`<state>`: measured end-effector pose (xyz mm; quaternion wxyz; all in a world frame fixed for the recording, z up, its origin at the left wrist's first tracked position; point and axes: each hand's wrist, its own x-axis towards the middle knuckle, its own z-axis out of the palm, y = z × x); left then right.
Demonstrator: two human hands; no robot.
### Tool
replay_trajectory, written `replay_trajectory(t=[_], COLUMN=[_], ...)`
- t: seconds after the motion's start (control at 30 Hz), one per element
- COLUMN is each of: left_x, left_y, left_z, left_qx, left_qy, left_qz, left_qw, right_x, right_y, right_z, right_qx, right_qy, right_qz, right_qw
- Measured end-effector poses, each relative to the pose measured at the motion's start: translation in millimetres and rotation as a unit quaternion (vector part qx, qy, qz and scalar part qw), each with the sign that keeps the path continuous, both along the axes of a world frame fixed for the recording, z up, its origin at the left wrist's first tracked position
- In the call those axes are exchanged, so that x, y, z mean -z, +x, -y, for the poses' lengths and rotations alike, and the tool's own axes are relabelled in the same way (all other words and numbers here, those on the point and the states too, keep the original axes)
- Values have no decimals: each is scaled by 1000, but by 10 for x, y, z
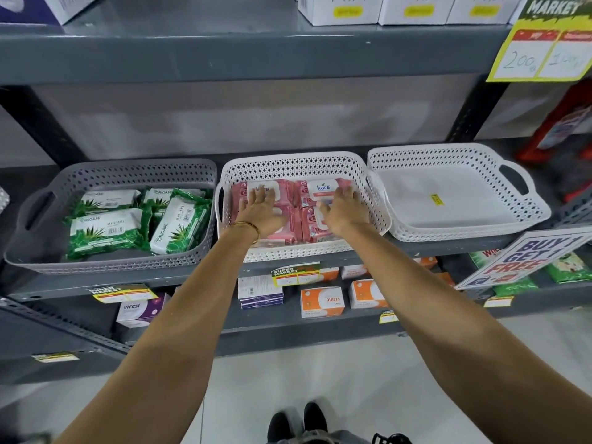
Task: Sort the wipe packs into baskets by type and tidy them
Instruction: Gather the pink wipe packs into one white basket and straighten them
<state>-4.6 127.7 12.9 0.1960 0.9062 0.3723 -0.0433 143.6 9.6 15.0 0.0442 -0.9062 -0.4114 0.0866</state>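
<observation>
Three baskets stand in a row on the grey shelf. The grey basket [41,200] on the left holds several green Origami wipe packs [105,232], some lying flat and some leaning. The white middle basket [288,165] holds several pink Kara wipe packs [323,189] lying flat. My left hand [261,211] rests palm down with spread fingers on the left pink packs. My right hand [347,208] lies flat on the right pink packs. Neither hand grips anything. The white basket [455,155] on the right has only a small yellow sticker inside.
A lower shelf carries small orange and white boxes [322,301] and purple boxes [141,310]. White boxes [413,9] stand on the shelf above. A "Buy 1 Get 1 Free" sign [525,259] juts out at the right below the baskets. Price tags line the shelf edges.
</observation>
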Motion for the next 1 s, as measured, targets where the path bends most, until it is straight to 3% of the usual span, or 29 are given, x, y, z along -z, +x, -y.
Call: replay_trajectory(t=[0.1,0.23,0.57,0.87,1.0], left_x=[45,203,418,376,230], left_y=[94,144,217,228,155], left_z=[-22,-108,-147,-153,-169], left_qx=[-33,-25,-32,-25,-13], left_qy=[69,129,80,66,60], left_qz=[10,-27,-19,-35,-22], left_qw=[997,991,996,997,998], right_x=[37,165,361,343,231], right_y=[95,205,247,238,165], right_z=[-49,-141,-268,-256,-249], right_qx=[-69,-120,-78,-84,-79], right_qy=[-7,-44,-45,-48,-31], right_qz=[55,41,-32,-34,12], right_qw=[996,991,995,995,996])
